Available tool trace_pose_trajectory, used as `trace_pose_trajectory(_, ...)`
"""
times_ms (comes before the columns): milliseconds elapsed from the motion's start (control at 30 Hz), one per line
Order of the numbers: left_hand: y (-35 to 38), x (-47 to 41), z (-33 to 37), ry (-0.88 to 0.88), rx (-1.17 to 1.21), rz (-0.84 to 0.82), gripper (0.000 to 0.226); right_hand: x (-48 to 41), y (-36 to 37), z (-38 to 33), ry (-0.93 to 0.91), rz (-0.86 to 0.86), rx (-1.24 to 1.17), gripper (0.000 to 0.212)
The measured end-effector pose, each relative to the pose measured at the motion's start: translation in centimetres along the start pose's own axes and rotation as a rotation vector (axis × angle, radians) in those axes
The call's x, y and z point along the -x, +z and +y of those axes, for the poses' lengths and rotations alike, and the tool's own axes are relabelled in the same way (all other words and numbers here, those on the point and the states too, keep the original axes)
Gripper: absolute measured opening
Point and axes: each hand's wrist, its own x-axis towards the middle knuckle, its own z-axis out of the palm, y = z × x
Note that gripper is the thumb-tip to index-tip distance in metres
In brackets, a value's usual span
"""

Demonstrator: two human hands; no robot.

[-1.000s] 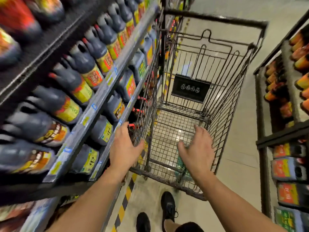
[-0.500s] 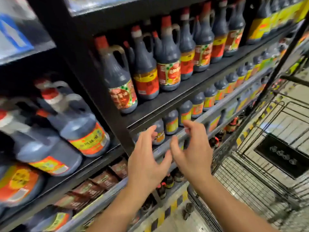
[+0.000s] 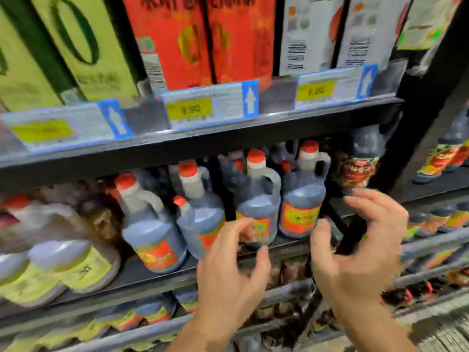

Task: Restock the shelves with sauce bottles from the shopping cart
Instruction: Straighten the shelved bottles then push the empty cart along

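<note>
Plainly, the sauce bottles (image 3: 258, 207) in view are the ones already standing on the shelf (image 3: 142, 278): dark jugs with red caps and side handles, packed in rows toward the back, two of them upright at the front edge right ahead of the hands. Neither hand holds a bottle. The left hand (image 3: 228, 275) is raised with fingers loosely curled round nothing, its fingertips just at the label of the nearer jug; the blur hides whether they touch it. The right hand (image 3: 355, 262) hangs beside it, fingers spread and half bent, likewise empty, near the shelf's dark upright. Left of the red-capped jugs stand yellow-labelled jugs (image 3: 76, 270); above runs a rail of price tags (image 3: 210, 105) under tall cartons (image 3: 177, 39). The shopping cart cannot be made out. I judge this to be a step at the shelf, not a carry: straightening the front row or sizing up a gap. The next move likely calls for a firm grip on a jug's handle or body, or a turn toward the cart for stock, minding the tight row so no neighbour tips.
</note>
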Motion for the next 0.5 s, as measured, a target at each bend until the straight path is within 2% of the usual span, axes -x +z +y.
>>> trace_pose_trajectory(300,-8.0,0.7,-4.0,-0.076,-0.06,0.1,0.031,2.4,6.6,-8.1,-0.042,-0.26,-0.092,0.03)
trace_pose_trajectory(500,-12.0,0.7,-6.8,-0.091,-0.165,0.231,0.039,2.3,9.3,-10.4,-0.013,-0.465,-0.058,0.043)
